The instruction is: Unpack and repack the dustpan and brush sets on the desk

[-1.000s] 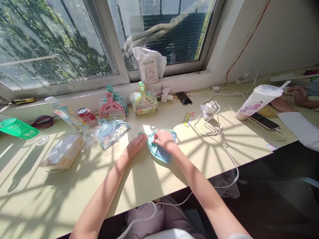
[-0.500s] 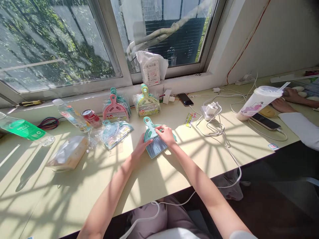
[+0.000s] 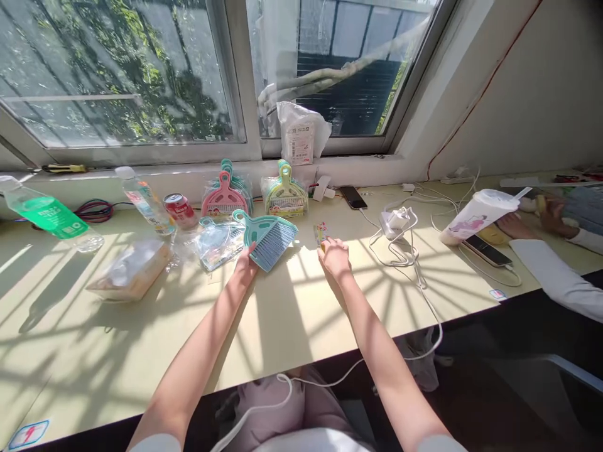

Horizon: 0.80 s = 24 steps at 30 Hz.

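My left hand (image 3: 245, 263) is closed on the lower left edge of a mint-green hand brush and dustpan set (image 3: 271, 238), its grey bristles facing me and its handle pointing up and left. Close by lies another blue-green brush set (image 3: 219, 242) in clear plastic, partly behind the held one. My right hand (image 3: 335, 256) is down at the table with its fingers closed on the near end of a small colourful printed card (image 3: 321, 233). Against the wall stand pink-fronted brush sets (image 3: 225, 196) and yellow-green ones (image 3: 285, 191), both stacked.
To the left are a green-labelled bottle (image 3: 51, 216), another bottle (image 3: 146, 201), a red can (image 3: 179, 210) and a wrapped package (image 3: 129, 270). A phone (image 3: 353, 198), a charger with cables (image 3: 396, 221) and a tall cup (image 3: 478, 216) stand right, near another person's sleeve (image 3: 546, 263).
My right hand has left the brush set and taken hold of the printed card, which has shifted left. My left hand has moved left with the brush set, now turned and raised.
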Available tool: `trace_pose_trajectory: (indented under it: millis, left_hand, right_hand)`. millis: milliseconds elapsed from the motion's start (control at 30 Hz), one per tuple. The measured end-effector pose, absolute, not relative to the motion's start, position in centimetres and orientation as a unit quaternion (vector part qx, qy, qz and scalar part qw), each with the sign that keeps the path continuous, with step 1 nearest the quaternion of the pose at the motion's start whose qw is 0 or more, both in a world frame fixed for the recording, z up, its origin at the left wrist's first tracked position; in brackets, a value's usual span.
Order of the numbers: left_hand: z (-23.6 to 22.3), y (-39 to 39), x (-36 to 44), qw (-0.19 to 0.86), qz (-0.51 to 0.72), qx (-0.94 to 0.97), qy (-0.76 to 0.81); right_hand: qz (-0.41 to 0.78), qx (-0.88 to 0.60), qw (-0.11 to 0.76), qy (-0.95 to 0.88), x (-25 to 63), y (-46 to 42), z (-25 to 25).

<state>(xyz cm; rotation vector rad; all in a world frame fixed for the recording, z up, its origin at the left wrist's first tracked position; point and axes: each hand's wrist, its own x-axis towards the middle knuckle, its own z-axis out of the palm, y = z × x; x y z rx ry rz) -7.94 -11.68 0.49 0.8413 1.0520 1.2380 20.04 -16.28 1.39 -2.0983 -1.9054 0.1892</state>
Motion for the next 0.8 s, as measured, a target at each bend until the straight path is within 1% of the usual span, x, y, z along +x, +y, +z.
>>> trace_pose_trajectory:
  millis: [133,267,400,600,700,800]
  left_hand:
    - [1.0,-11.8,-8.3,0.623,0.551,0.317,0.455]
    - [1.2,-11.9,-8.5,0.634,0.567,0.302,0.430]
    - [1.1,-12.0,-8.5,0.648,0.558,0.311,0.415]
    - [1.5,-12.4,-8.3,0.658,0.563,0.262,0.427]
    - [2.0,-12.6,-8.1,0.665,0.560,0.216,0.444]
    - [2.3,-12.7,-8.1,0.669,0.558,0.193,0.452]
  right_hand:
    - [0.165,-0.720,0.180,-0.650,18.2,-16.0,1.8]
    - [0.163,-0.752,0.231,-0.596,20.4,-15.5,1.1]
    - [0.163,-0.745,0.251,-0.597,22.3,-14.9,0.1]
    - [0.210,-0.718,0.294,-0.596,21.5,-14.5,-0.7]
    - [0.171,-0.660,0.312,-0.661,20.5,-14.3,-0.7]
    - [0.127,-0.596,0.281,-0.742,20.1,-13.5,-0.2]
